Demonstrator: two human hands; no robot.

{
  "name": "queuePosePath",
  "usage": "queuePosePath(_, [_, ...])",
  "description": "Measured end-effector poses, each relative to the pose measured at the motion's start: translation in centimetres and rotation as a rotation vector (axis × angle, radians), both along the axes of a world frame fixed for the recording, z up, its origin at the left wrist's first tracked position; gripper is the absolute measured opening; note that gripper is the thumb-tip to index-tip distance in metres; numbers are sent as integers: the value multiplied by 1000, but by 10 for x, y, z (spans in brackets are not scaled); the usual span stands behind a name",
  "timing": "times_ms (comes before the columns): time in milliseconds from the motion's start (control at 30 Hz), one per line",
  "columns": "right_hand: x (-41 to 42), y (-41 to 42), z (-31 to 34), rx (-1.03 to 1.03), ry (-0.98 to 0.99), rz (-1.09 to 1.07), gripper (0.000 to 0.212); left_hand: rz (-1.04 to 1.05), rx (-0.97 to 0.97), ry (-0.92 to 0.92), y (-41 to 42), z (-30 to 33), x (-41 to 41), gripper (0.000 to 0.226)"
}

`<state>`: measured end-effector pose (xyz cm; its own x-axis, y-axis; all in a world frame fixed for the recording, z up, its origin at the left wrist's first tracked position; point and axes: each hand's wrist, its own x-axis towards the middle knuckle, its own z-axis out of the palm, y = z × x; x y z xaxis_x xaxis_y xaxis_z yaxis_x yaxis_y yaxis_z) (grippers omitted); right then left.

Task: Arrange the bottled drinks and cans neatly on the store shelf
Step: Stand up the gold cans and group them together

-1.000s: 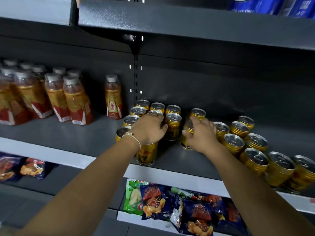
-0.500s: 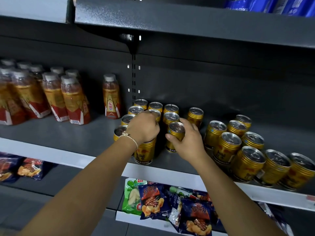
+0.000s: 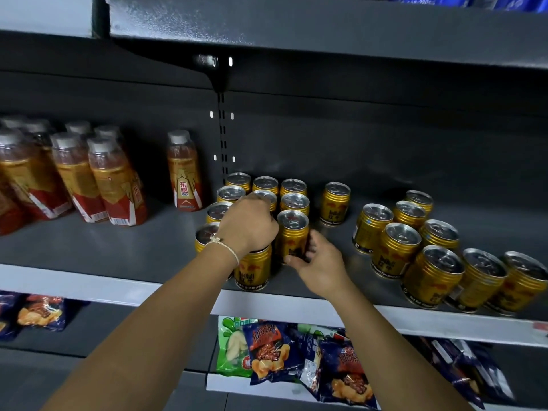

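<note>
Dim in here; light falls from above and in front, and the upper shelf (image 3: 326,31) throws shadow over the back panel (image 3: 385,149). Can tops (image 3: 401,234) catch glare. Bottles (image 3: 115,179) at left look soft, and the shelf edges bow near the frame's sides.

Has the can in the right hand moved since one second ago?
Yes. The can in the right hand moved left, away from the lone can.

Gold ribbed cans (image 3: 396,253), silver lids; orange-and-red bottles (image 3: 117,185), grey shelf (image 3: 118,247).
</note>
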<state>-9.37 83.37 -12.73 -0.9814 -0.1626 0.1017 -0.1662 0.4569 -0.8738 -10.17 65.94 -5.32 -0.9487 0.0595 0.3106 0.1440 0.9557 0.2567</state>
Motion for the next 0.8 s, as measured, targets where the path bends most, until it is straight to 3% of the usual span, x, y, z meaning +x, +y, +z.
queuePosePath(267, [-2, 2, -7, 50, 23, 53, 71, 1, 18, 21, -1, -2, -1, 9])
queuePosePath(800, [-4, 1, -9, 23, 130, -31, 72, 2, 17, 38, 0, -2, 2, 11])
